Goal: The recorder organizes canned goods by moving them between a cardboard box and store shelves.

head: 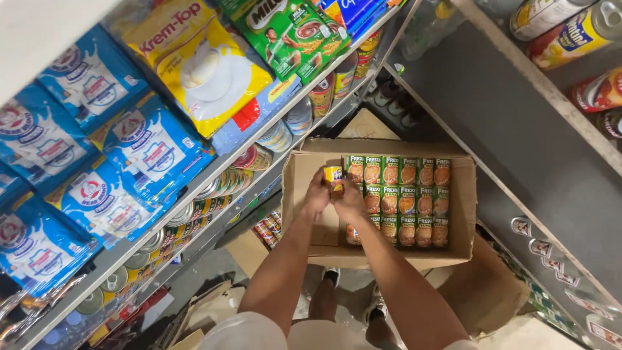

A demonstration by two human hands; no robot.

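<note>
Overhead, the view looked down between two runs of metal shelving (214, 165) that converged toward a corner. On the left run, large blue milk-powder bags (139, 152) filled the top tier, with a yellow creamer bag (201, 61) and a green cocoa-drink bag (288, 29) beyond them; rows of tins (220, 185) lay on the tiers beneath. On the right run, a grey shelf board (518, 129) carried labelled cans lying on their sides (570, 35) along its upper edge.

Between the runs sat an open cardboard box (463, 194), its flaps spread, resting on flattened cardboard over the floor. Green-labelled cans (407, 194) stood upright in tidy rows across the right part of the box, while the left part showed bare cardboard.

Both forearms of the person reached forward over the near edge of the box. The left hand (316, 194) and the right hand (350, 202) met just above the bare left part, touching each other. Together they grasped a small yellow-labelled can (333, 175), fingers curled about its lower part, its top clear of them. That can was held just beside the nearest row of green-labelled cans, at the upper left of the box interior. Below, the person's shoes (332, 277) stood on the floor beside the box.
</note>
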